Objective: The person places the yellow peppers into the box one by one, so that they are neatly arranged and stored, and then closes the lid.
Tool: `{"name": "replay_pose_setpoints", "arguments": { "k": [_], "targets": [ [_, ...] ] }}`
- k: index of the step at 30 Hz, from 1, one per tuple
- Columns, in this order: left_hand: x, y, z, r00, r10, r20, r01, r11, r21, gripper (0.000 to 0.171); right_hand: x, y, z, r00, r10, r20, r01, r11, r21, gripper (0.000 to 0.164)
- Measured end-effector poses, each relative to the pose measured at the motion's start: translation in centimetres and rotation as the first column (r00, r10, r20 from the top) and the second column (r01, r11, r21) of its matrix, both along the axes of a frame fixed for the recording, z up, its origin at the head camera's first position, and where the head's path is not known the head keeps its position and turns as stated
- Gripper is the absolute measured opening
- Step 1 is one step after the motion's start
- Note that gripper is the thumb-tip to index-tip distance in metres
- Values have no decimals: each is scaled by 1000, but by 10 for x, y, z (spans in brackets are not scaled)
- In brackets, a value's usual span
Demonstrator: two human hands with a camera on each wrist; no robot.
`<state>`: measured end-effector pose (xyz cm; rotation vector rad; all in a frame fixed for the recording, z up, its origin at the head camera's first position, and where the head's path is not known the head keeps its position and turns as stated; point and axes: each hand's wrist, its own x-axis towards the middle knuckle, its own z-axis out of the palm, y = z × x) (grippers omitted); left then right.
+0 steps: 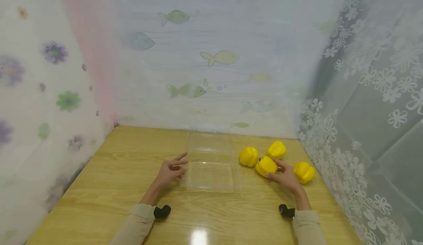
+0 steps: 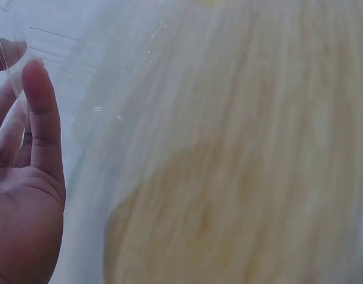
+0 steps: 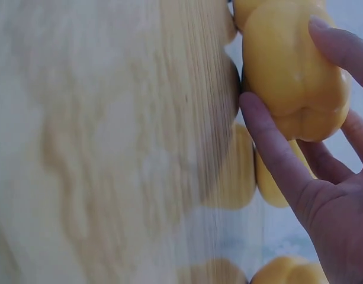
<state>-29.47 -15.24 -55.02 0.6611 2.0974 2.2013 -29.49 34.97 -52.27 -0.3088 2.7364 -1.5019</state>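
Note:
A yellow bell pepper (image 1: 266,166) lies on the table, its stem pointing up and left. My right hand (image 1: 285,175) grips it from the right; in the right wrist view, thumb and fingers sit around the blossom end of that pepper (image 3: 296,65). A clear plastic clamshell container (image 1: 211,177) stands in the middle with its lid folded back, away from me. At its left side is my left hand (image 1: 170,171), fingers loosely bent, the tips at the container's edge. In the left wrist view, the clear plastic (image 2: 92,65) passes close by the fingers.
Three more yellow peppers lie around the held one: one to its left (image 1: 248,156), one behind (image 1: 277,150) and one to the right of the hand (image 1: 304,172). Patterned curtains (image 1: 214,72) border the wooden table (image 1: 132,153) at the back and sides.

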Motion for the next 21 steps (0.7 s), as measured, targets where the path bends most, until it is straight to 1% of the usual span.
{"name": "replay_pose_setpoints", "arguments": {
  "k": [6, 10, 16, 19, 21],
  "targets": [
    [-1, 5, -4, 999, 20, 48, -24, 996, 86, 43, -3, 1, -2, 1000, -5, -14, 5, 1000, -7, 76],
    [0, 6, -7, 997, 32, 68, -40, 991, 130, 45, -3, 0, -2, 1000, 18, -15, -18, 999, -39, 75],
    [1, 8, -10, 994, 75, 79, -88, 982, 168, 45, -3, 1, -3, 999, 42, -11, -43, 995, -95, 72],
    [2, 9, -11, 991, 94, 91, -109, 980, 168, 45, -2, 1, -2, 998, 54, -20, -56, 992, -114, 71],
    [3, 9, -11, 991, 95, 99, -110, 981, 159, 45, -1, 2, -2, 998, 63, -28, -66, 990, -125, 70]
  ]
}}
